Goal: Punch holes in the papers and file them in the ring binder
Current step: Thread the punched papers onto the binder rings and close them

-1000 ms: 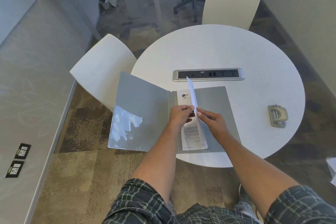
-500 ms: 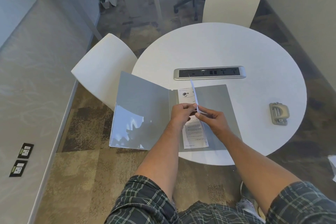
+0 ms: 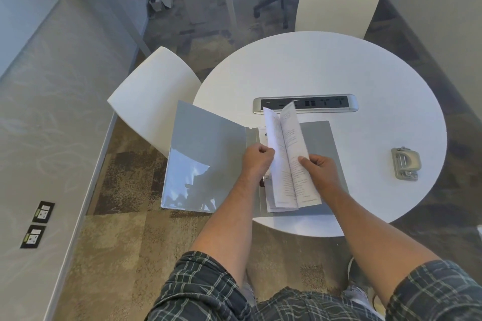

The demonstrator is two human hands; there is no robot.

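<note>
Matt white table (image 3: 339, 70), glossy plastic binder (image 3: 198, 164), metal punch (image 3: 405, 164).

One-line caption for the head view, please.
Both hands, left and right, hold papers above open ring binder.

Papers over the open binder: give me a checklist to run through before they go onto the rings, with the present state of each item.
1. Ring binder lies open on the round table: ok.
2. Left hand and right hand both grip the papers: ok.
3. Papers held over the binder's right half, near the spine: ok.
4. Holes punched in the papers: cannot tell.
5. Rings open: cannot tell, hidden by hand and papers.
6. Hole punch clear of the binder, on the table to the right: ok.
</note>
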